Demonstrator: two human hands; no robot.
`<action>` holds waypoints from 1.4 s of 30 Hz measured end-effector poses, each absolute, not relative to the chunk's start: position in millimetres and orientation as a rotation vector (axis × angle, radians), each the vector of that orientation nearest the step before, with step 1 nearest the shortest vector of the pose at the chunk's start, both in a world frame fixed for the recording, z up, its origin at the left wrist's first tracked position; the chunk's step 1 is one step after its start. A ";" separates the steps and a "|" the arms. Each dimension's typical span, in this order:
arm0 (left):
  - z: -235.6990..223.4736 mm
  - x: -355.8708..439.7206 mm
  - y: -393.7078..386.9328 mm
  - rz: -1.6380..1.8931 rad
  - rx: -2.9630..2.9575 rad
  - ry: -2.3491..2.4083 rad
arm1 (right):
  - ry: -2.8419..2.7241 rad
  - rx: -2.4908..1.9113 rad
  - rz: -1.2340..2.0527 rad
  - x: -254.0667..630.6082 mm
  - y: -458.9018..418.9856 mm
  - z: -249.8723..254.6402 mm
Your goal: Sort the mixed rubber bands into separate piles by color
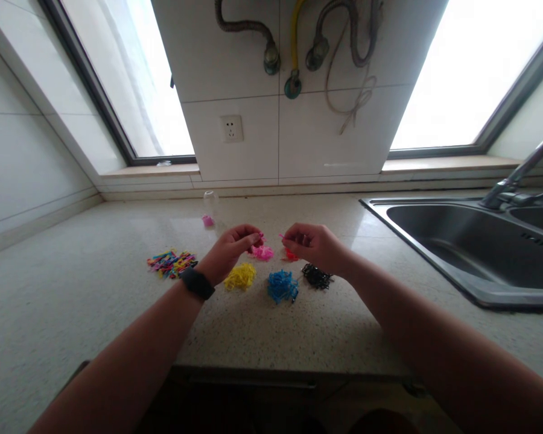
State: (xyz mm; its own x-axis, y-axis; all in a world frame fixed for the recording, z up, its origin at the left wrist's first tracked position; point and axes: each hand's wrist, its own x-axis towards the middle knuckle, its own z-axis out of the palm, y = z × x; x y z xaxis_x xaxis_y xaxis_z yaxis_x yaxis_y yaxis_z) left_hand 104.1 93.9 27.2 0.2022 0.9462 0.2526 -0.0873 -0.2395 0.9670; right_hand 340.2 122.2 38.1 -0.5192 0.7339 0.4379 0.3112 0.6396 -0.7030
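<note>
My left hand [231, 250], with a black band on its wrist, hovers over the speckled countertop [72, 301] and pinches a small pink piece at its fingertips. My right hand [314, 246] faces it, fingers curled on another small pink piece. Below the hands lie sorted little heaps of tiny pieces: pink [262, 252], red [292, 255], yellow [241, 276], blue [282, 285] and black [317, 276]. A mixed multicoloured heap [172, 263] lies to the left of my left hand.
A steel sink [461, 241] with a tap [520, 172] fills the right side. A small clear bottle with a pink base [209, 211] stands near the back wall. A wall socket [231, 128] and hoses [294, 54] hang above, between two windows.
</note>
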 end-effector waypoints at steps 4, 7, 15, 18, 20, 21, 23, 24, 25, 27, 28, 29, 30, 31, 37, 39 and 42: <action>30.0 106.7 91.2 1.239 1.373 0.836 | -2.110 -0.803 0.726 341.5 123.0 37.7; 31.5 107.5 89.3 1.213 1.324 0.800 | -2.112 -0.795 0.738 341.5 123.1 37.1; 32.8 106.2 87.5 1.178 1.331 0.750 | -2.150 -0.807 0.727 342.0 122.4 37.5; 31.8 105.6 87.9 1.187 1.342 0.770 | -2.157 -0.803 0.726 342.2 122.3 37.5; 31.4 105.2 88.1 1.190 1.365 0.798 | -2.162 -0.807 0.718 342.2 122.1 37.6; 31.5 105.0 88.1 1.191 1.383 0.815 | -2.162 -0.812 0.712 342.1 121.9 37.7; 32.1 104.5 88.0 1.196 1.420 0.852 | -2.163 -0.817 0.705 342.0 121.4 38.2; 32.6 104.3 88.0 1.196 1.437 0.869 | -2.164 -0.816 0.705 341.9 121.2 38.5; 33.1 104.1 87.9 1.197 1.451 0.882 | -2.166 -0.814 0.705 342.0 121.0 38.8; 33.8 103.9 87.9 1.196 1.475 0.900 | -2.168 -0.810 0.703 342.1 120.9 39.0; 33.9 103.9 88.0 1.197 1.483 0.905 | -2.169 -0.808 0.702 342.2 120.9 38.9; 33.9 103.9 88.0 1.200 1.487 0.904 | -2.168 -0.808 0.700 342.3 120.9 38.8; 33.7 104.0 88.1 1.204 1.488 0.900 | -2.168 -0.808 0.700 342.4 121.0 38.7; 33.4 104.1 88.2 1.208 1.488 0.892 | -2.170 -0.808 0.700 342.5 120.9 38.6; 31.2 103.6 89.0 1.220 1.478 0.863 | -2.184 -0.801 0.680 342.9 119.7 39.8; 31.5 103.2 89.0 1.219 1.475 0.866 | -2.190 -0.802 0.665 343.1 119.3 40.4; 32.3 102.7 88.8 1.226 1.472 0.867 | -2.200 -0.804 0.638 343.4 119.0 41.1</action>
State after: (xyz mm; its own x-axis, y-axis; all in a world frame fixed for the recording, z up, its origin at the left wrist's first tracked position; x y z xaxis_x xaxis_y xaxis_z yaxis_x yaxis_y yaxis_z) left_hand 102.7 88.8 32.3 0.2316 0.9375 0.2595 -0.0678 -0.2506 0.9657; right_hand 343.4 119.0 41.1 -0.5632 0.6990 0.4406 0.3549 0.6861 -0.6350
